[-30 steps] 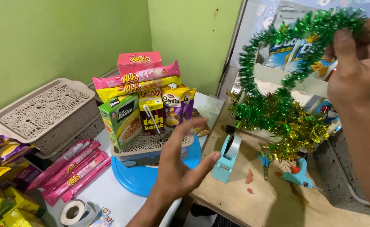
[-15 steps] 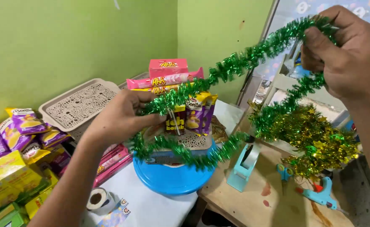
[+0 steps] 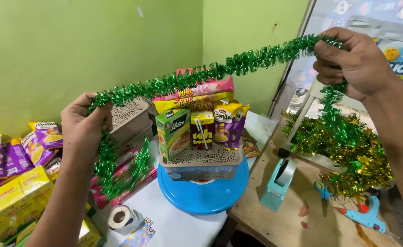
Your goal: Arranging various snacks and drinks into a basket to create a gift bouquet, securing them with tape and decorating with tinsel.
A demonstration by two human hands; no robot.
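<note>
Holding 1 strand of green tinsel (image 3: 210,71) stretched betw. both hands, up in the air over the goods. My left hand (image 3: 84,126) is closed round its lower-left end, fingers wrapped tight; the loose tail hangs below the fist & bunches by the pink packets. My right hand (image 3: 352,61) is higher, at upper right, fingers pinched shut on the strand; from there it drops down to the gold tinsel heap (image 3: 348,151).

Under the strand: 1 blue round stand (image 3: 203,192) w/ 1 grey lattice basket (image 3: 201,162) on it. Front row in the basket: 1 green box (image 3: 174,132), 1 dark drink carton w/ straw, 2 purple-yellow packets; flat pink & yellow packs stacked behind, count unclear. 1 more lattice basket (image 3: 128,114) sits by the wall.

Left edge: purple snack bags (image 3: 0,155) & yellow boxes (image 3: 9,196), several, can't count exactly. 1 tape roll (image 3: 121,217) near the front of the white worktop (image 3: 178,226).

Right, on the wooden worktop (image 3: 274,224): 1 pale-blue tape dispenser (image 3: 279,183), 1 pr blue-handled scissors (image 3: 322,194), 1 blue glue gun (image 3: 366,217). Open room: bare white strip in front of the stand, bare wood betw. dispenser & front edge. Green wall close behind.
</note>
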